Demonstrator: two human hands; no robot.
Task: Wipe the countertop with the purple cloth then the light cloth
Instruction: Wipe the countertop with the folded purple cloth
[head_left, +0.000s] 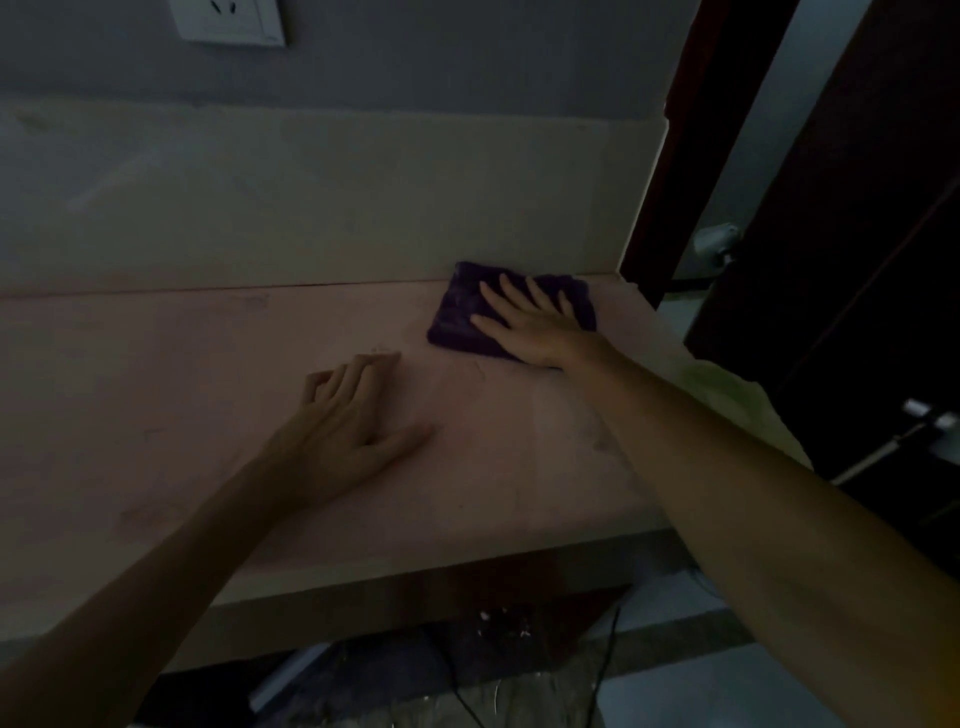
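A person's right hand (535, 325) presses flat, fingers spread, on the purple cloth (470, 317) lying on the countertop (156, 415) against the backsplash (311, 208). The left hand (350, 415) rests empty just in front of the cloth, fingers loosely curled. A light cloth (737, 395) lies at the counter's edge, right of the purple one.

One purple cloth (511, 310), perhaps one light cloth (737, 400), two hands, one wall socket (228, 21).

A white wall socket (228, 21) sits high on the grey wall, a dark door (852, 270) stands at right, and black cables (605, 670) trail across the floor.
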